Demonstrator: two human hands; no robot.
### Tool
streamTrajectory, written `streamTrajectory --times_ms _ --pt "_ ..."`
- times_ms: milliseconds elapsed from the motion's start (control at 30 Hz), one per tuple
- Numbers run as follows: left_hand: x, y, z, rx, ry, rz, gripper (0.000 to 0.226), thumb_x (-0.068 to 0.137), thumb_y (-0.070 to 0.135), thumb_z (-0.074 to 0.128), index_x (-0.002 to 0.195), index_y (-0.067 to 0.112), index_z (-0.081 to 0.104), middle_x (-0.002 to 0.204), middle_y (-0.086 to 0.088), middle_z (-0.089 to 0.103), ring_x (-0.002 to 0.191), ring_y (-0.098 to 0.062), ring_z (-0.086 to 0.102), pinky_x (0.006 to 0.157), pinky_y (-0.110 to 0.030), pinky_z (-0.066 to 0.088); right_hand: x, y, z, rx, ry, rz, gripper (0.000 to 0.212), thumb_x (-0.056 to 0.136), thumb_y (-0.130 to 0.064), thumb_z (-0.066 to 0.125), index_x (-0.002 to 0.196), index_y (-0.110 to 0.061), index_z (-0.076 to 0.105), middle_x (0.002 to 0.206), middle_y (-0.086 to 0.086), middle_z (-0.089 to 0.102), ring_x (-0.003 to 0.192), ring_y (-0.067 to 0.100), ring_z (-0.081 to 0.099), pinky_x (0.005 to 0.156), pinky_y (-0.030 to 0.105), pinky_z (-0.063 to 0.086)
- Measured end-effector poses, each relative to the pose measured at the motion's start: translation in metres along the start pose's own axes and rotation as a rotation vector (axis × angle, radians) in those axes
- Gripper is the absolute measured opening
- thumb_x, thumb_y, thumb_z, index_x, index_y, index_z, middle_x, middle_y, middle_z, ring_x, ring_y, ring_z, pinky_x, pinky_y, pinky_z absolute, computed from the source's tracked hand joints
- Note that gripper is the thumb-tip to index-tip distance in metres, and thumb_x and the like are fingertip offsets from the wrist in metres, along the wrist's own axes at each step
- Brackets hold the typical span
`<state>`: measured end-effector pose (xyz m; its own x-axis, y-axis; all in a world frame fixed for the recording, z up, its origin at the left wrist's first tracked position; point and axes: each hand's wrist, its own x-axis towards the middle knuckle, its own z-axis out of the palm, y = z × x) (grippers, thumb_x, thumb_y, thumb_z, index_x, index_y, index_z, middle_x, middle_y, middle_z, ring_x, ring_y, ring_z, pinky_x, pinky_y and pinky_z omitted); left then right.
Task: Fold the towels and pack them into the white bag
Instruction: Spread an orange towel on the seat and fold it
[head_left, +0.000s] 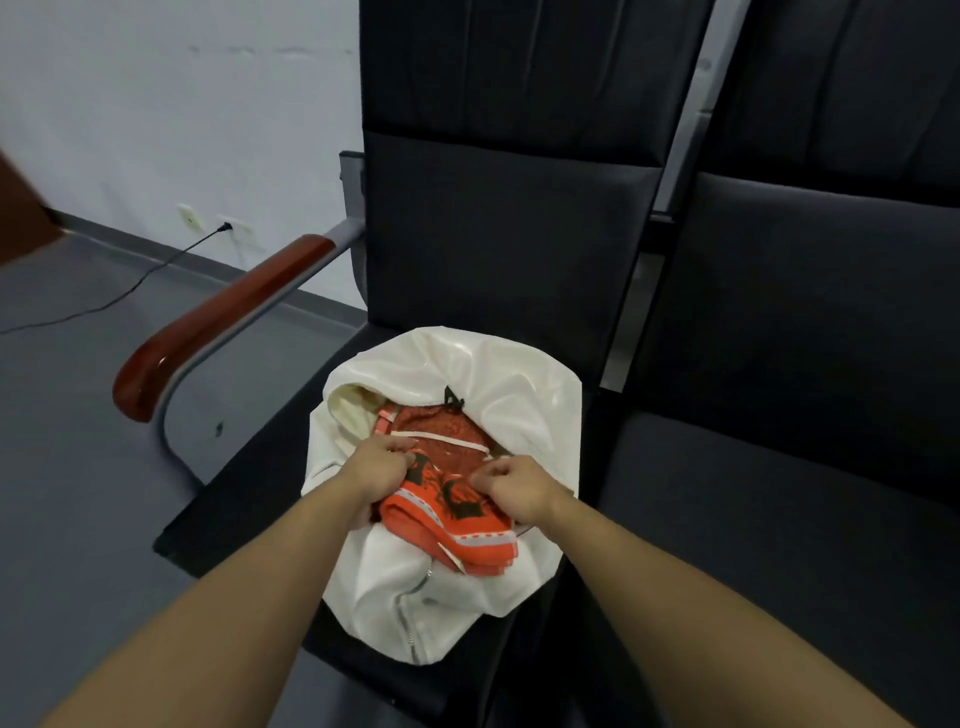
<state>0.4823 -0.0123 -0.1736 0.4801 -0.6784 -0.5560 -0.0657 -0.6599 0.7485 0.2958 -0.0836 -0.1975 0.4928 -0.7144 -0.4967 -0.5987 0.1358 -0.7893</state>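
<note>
A white bag (498, 384) lies open on a black chair seat (270, 457), its zipper running toward me. A folded orange towel with a black pattern (457, 525) sits half inside the opening, its near end sticking out over the bag's front. A darker red towel (447, 441) lies deeper inside. My left hand (379, 470) grips the orange towel's left side with curled fingers. My right hand (514, 488) pinches its right side at the bag's rim.
The chair has a tall black backrest (509, 208) and a reddish wooden armrest (223, 322) on the left. A second black seat (779, 467) adjoins on the right. Grey floor (78, 415) lies to the left, with a cable running to a wall socket (226, 227).
</note>
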Motion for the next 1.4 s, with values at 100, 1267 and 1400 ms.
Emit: streamTrajectory --times_ms 100,1267,1400 --pt "0.015 -0.003 0.006 0.071 -0.001 0.026 0.031 0.101 0.007 0.054 0.13 0.013 0.065 0.115 -0.018 0.07 0.099 -0.036 0.071 0.091 -0.049 0.059 0.008 0.002 0.004 -0.415 -0.063 -0.075 0.032 0.096 -0.041 0.06 0.112 -0.017 0.074 0.109 0.005 0.074 0.1 0.023 0.068 0.094 0.035 0.053" --pt "-0.06 0.005 -0.04 0.717 -0.055 0.161 0.088 0.09 0.084 0.019 0.16 0.03 0.028 0.159 -0.005 0.042 0.145 -0.027 0.04 0.12 -0.041 0.027 -0.057 -0.012 -0.006 -0.337 0.367 -0.253 0.067 0.09 -0.074 0.047 0.146 -0.039 0.048 0.144 -0.005 0.042 0.127 0.024 0.053 0.104 0.041 0.046" --pt "-0.069 0.009 -0.035 0.71 -0.087 0.203 0.078 0.094 0.079 0.021 0.155 0.033 0.038 0.155 -0.004 0.047 0.141 -0.026 0.044 0.119 -0.041 0.03 -0.068 -0.014 0.016 -0.685 -0.21 -0.055 0.127 0.06 -0.101 -0.001 0.137 -0.018 0.057 0.137 0.014 0.056 0.124 0.031 0.054 0.108 0.046 0.04"
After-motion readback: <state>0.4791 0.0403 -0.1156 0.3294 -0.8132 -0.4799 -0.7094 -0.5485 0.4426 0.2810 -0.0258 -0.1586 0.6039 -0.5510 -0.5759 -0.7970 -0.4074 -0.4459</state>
